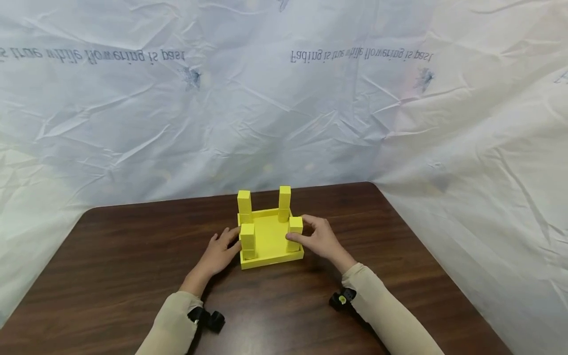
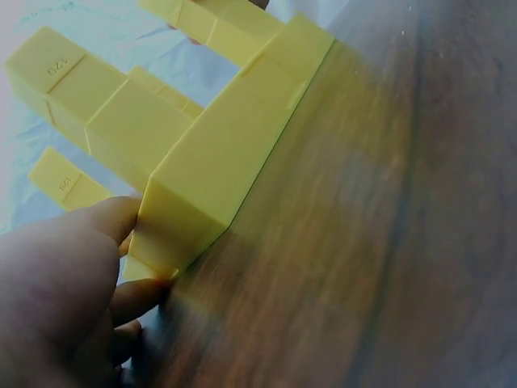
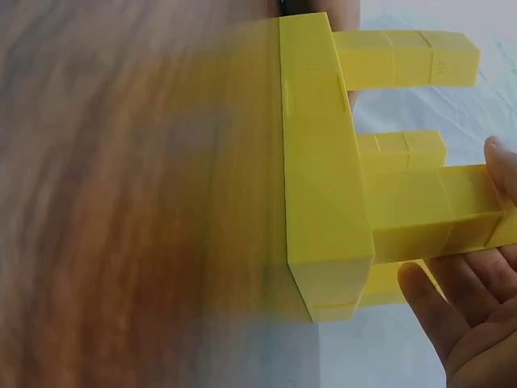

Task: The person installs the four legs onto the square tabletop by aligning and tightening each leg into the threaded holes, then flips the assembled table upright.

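A yellow square tray [image 1: 269, 231] with a low rim sits on the table, a square yellow post standing upright at each corner. My right hand [image 1: 321, 239] pinches the front right post [image 1: 295, 225] near its top, thumb on one side and fingers on the other. At the tray's left side, my left hand [image 1: 217, 254] rests its thumb and fingertips against the outer wall, beside the front left post [image 1: 248, 237]. Raised digits mark the end of one post [image 2: 56, 65] in the left wrist view. Behind stand the back left post [image 1: 244, 202] and back right post [image 1: 285, 199].
The dark wood-grain table [image 1: 133, 266] stretches out around the tray. A white printed sheet [image 1: 266, 123] hangs behind the table and along its right side. Black wrist cameras [image 1: 208, 319] are strapped over both sleeves.
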`<state>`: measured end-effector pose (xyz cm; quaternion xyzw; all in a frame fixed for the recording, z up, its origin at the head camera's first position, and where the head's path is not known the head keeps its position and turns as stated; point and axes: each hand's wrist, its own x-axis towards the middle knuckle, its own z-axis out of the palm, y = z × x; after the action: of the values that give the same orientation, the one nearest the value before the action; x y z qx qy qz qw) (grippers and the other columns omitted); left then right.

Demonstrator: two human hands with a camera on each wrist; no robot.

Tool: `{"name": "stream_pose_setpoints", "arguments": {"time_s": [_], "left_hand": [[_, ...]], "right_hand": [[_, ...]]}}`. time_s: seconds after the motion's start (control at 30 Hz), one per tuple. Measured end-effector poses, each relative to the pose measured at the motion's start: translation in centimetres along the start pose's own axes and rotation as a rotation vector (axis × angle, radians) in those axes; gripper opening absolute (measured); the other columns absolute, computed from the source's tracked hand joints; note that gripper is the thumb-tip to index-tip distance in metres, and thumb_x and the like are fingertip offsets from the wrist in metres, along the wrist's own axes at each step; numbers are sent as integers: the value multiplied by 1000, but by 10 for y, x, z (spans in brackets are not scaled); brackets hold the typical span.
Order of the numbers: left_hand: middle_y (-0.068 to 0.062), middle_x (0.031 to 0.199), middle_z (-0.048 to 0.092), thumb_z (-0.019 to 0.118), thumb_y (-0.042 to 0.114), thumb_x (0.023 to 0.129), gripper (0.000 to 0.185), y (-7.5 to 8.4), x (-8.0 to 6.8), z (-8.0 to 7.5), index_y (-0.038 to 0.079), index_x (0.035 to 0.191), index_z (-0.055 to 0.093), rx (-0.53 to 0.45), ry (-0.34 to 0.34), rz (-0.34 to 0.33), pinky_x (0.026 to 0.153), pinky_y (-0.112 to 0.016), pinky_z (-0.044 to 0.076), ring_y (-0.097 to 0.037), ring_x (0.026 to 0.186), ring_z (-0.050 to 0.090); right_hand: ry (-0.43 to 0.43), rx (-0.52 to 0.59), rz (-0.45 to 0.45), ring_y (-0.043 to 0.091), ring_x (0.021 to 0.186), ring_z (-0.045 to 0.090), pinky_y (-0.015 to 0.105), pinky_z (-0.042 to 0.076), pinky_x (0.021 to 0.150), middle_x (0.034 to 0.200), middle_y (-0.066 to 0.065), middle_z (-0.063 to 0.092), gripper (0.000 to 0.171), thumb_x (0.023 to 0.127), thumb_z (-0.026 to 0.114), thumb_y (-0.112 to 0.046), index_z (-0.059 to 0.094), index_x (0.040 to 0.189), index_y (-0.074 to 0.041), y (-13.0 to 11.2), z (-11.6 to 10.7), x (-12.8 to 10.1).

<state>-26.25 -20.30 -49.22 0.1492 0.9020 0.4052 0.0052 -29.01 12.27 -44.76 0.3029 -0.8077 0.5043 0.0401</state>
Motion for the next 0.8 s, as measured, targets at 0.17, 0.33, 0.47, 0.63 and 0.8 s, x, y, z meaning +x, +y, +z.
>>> {"name": "stream_pose_setpoints", "arguments": {"time_s": [0.17, 0.33, 0.47, 0.63, 0.8], "left_hand": [[-18, 170, 31, 28, 49, 117, 65, 6, 1, -6, 10, 168, 31, -102, 23, -42, 128, -63, 3, -42, 160, 15], [-18, 168, 36, 34, 44, 117, 60, 19, -7, -19, 10, 166, 36, -165, 86, 27, 119, -72, 27, -46, 154, 31], [-18, 167, 38, 67, 42, 105, 72, 27, -16, -24, 13, 164, 39, -102, 51, 73, 118, -74, 26, -48, 153, 32], [-25, 168, 31, 85, 49, 88, 97, 26, -20, -23, 12, 165, 38, 2, -15, 32, 123, -72, 12, -48, 155, 27], [-29, 169, 24, 84, 52, 89, 100, 19, -18, -25, 12, 166, 35, 35, -75, -4, 120, -76, 16, -53, 155, 22]], "right_hand": [[-49, -20, 25, 29, 117, 66, 57, 56, 96, 134, 7, 69, 62, 90, 88, -26, 64, 144, -8, 5, -11, -1], [-142, -60, 27, 39, 141, 51, 67, 42, 111, 159, 10, 51, 82, 87, 90, -30, 50, 157, -12, 17, -26, -2], [-250, -66, 16, 34, 148, 45, 64, 37, 118, 160, 4, 50, 87, 85, 92, -33, 49, 159, -18, 23, -29, 0], [-357, -80, 2, 26, 149, 44, 58, 37, 120, 157, -2, 53, 85, 85, 92, -34, 51, 157, -15, 26, -25, 5], [-426, -107, -25, 26, 145, 50, 56, 43, 116, 155, 5, 56, 78, 91, 87, -34, 52, 156, -9, 24, -27, 9]]}}
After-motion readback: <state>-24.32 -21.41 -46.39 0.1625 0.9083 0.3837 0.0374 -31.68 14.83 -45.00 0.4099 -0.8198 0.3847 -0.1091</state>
